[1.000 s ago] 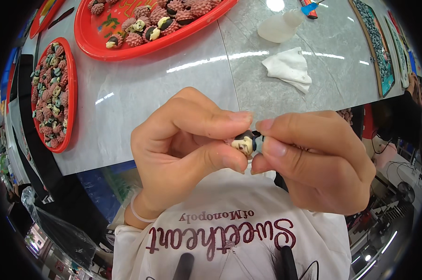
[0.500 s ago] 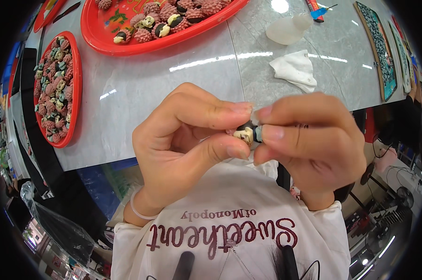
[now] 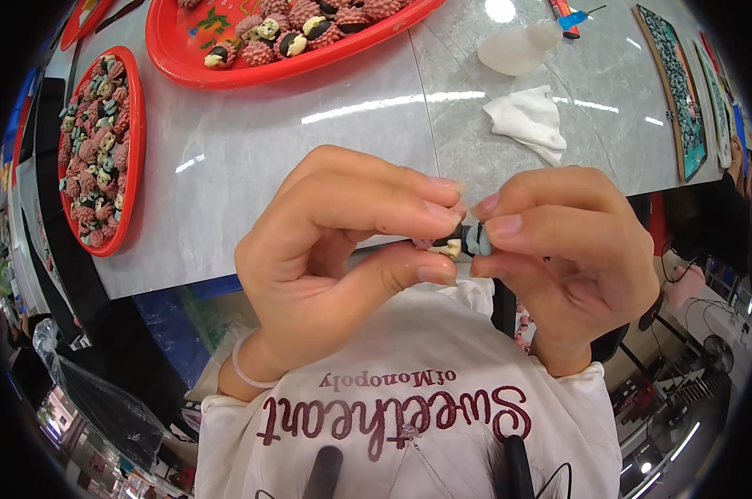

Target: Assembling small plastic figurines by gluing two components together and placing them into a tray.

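A small moulded figure [image 3: 452, 248] in black and cream, with a bit of pink at one side, is pinched between the thumb and fingers of my left hand [image 3: 326, 237]. At its right side a pale blue piece [image 3: 478, 240] meets the black part. The fingertips and thumb of my right hand [image 3: 571, 258] close on that blue piece. Both hands are held in front of my chest, near the table's edge. My fingers cover much of the figure, so whether the blue piece is joined to it I cannot tell.
A large red tray [image 3: 193, 76] holds several pink ridged pieces with black and cream parts. Similar ones, some with blue, fill a smaller red tray [image 3: 138, 158] at left. Farther right are a squeeze bottle [image 3: 517, 51] with a blue needle tip, a crumpled white tissue [image 3: 527, 121] and a framed panel [image 3: 675, 100].
My left fingers have closed further over the figure and cover more of its cream part. My right fingertips have shifted slightly right, and more of the blue piece shows.
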A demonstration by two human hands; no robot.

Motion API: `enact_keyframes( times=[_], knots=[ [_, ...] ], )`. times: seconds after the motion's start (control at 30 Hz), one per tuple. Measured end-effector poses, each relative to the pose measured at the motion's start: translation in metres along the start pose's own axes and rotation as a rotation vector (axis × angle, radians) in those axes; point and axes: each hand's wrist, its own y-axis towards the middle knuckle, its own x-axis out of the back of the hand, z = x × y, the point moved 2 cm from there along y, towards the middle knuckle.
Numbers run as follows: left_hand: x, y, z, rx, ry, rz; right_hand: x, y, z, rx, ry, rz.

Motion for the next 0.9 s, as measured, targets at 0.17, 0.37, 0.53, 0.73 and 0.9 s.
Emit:
enact_keyframes(
  times=[0.17,0.37,0.53,0.73,0.9],
  knots=[
    [0.001,0.001,0.000,-0.076,0.089,0.046,0.000,0.000,0.000,0.027,-0.009,0.027],
    [0.000,-0.001,0.000,-0.036,0.073,0.029,-0.002,-0.002,-0.004,-0.016,0.073,-0.001],
    [-0.001,0.000,0.000,-0.025,0.066,0.031,-0.002,-0.004,-0.008,-0.027,0.143,-0.023],
    [0.001,-0.003,0.004,0.044,-0.095,-0.054,0.005,-0.009,-0.013,-0.135,0.320,-0.057],
    [-0.003,-0.001,0.003,0.110,-0.154,-0.082,0.004,-0.009,-0.015,-0.270,0.461,-0.089]
  ],
)
